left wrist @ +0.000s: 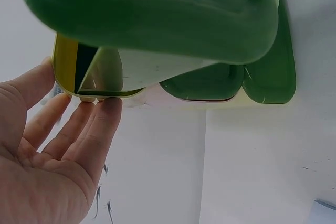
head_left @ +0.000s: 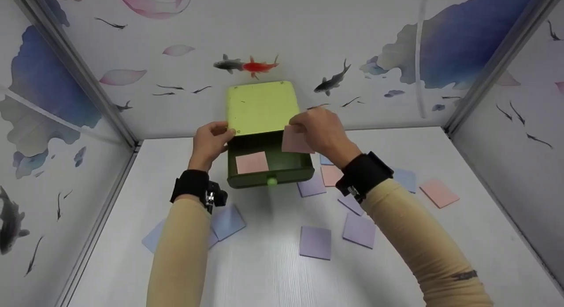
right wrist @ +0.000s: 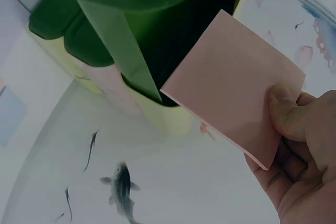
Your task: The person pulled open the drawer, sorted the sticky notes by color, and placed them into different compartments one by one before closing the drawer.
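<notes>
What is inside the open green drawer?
One pink square lies inside the drawer, at its front left. Another pink square, pinched by the right hand, blocks part of the right side; the yellow-green top hides the back.

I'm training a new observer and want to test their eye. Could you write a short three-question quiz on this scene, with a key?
1. What colour is the square held in the right grip?
2. True or false: no square lies inside the open drawer.
3. Where is the left grip?
A) On the drawer's knob
B) On the cabinet, beside the drawer opening
C) On a purple square

Key:
1. Pink.
2. False; a second pink square lies in it.
3. B.
</notes>
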Demonstrator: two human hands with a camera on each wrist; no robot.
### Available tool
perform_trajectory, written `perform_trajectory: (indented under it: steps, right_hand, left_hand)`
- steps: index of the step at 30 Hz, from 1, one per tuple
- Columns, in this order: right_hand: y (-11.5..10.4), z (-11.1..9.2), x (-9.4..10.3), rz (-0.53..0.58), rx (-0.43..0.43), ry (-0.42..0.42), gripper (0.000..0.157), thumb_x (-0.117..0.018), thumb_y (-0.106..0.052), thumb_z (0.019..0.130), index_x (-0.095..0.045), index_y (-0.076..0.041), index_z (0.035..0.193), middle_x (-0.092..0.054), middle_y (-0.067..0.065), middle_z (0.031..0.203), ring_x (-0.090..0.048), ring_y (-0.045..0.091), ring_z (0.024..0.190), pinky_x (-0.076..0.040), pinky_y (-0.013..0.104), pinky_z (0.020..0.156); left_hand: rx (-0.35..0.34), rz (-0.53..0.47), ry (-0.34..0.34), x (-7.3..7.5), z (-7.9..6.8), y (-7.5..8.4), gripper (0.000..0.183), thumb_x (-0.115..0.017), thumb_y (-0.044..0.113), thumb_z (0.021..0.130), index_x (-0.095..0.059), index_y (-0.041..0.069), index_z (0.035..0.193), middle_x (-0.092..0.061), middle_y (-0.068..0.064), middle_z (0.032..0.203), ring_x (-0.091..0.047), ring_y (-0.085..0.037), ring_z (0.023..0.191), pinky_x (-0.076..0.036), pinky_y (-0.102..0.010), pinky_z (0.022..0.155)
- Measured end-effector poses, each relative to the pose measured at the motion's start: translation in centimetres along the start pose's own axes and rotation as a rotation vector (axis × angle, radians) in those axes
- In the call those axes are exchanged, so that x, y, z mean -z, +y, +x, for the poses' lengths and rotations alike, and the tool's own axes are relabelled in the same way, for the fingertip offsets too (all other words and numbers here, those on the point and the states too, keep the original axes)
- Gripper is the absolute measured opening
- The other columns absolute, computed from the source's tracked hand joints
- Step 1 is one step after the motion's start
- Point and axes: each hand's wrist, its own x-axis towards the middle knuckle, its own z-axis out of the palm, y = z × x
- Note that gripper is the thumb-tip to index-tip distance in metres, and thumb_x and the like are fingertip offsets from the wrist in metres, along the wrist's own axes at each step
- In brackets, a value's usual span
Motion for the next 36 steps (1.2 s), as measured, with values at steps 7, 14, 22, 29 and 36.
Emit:
perform_trajectory:
  steps: [7, 14, 22, 29, 36]
  right_hand:
    - [-1.1, 0.4, -2.2, 0.015, 0.003, -0.121, 0.020, -0.063, -0.002, 0.092, -0.079, -0.014, 0.096, -0.074, 0.001, 0.089, -0.065, 0.018, 0.081, -0.054, 0.033, 0.072]
    - [-1.1, 0.6, -4.1, 0.037, 0.019, -0.196, 0.029, -0.056, 0.010, 0.087, -0.073, -0.013, 0.082, -0.060, -0.001, 0.076, -0.043, 0.015, 0.071, -0.038, 0.030, 0.066]
    - [-0.3, 0.6, -5.9, 0.062, -0.039, -0.307, 0.029, -0.057, 0.009, 0.085, -0.076, -0.013, 0.086, -0.062, -0.001, 0.077, -0.048, 0.017, 0.072, -0.039, 0.030, 0.065]
    - [0.0, 0.6, -7.1, 0.063, -0.107, -0.354, 0.028, -0.058, 0.001, 0.092, -0.078, -0.015, 0.106, -0.074, 0.003, 0.109, -0.068, 0.023, 0.104, -0.055, 0.041, 0.088]
    - [-0.1, 1.1, -7.6, 0.042, -0.107, -0.344, 0.016, -0.064, -0.008, 0.092, -0.078, -0.009, 0.100, -0.075, 0.006, 0.101, -0.068, 0.023, 0.093, -0.056, 0.041, 0.083]
  left_hand:
    - [0.015, -0.002, 0.003, -0.3, 0.2, -0.2, 0.045, -0.064, 0.021, 0.095, -0.054, 0.006, 0.137, -0.057, -0.013, 0.133, -0.058, -0.024, 0.118, -0.053, -0.038, 0.096]
    - [0.017, 0.002, 0.013, -0.4, 0.2, -0.2, 0.044, -0.064, 0.021, 0.094, -0.055, 0.006, 0.135, -0.057, -0.013, 0.133, -0.058, -0.025, 0.118, -0.053, -0.038, 0.096]
    - [-0.011, 0.000, 0.013, -0.3, 0.1, -0.3, 0.045, -0.065, 0.020, 0.094, -0.055, 0.005, 0.135, -0.057, -0.015, 0.133, -0.059, -0.025, 0.119, -0.053, -0.039, 0.096]
    - [-0.019, 0.010, 0.014, -0.3, 0.1, -0.5, 0.045, -0.065, 0.020, 0.094, -0.054, 0.006, 0.136, -0.056, -0.015, 0.134, -0.058, -0.025, 0.121, -0.053, -0.037, 0.095]
    - [-0.017, -0.003, 0.021, -0.2, 0.2, -0.4, 0.044, -0.065, 0.019, 0.095, -0.055, 0.006, 0.135, -0.056, -0.014, 0.134, -0.058, -0.025, 0.120, -0.053, -0.037, 0.095]
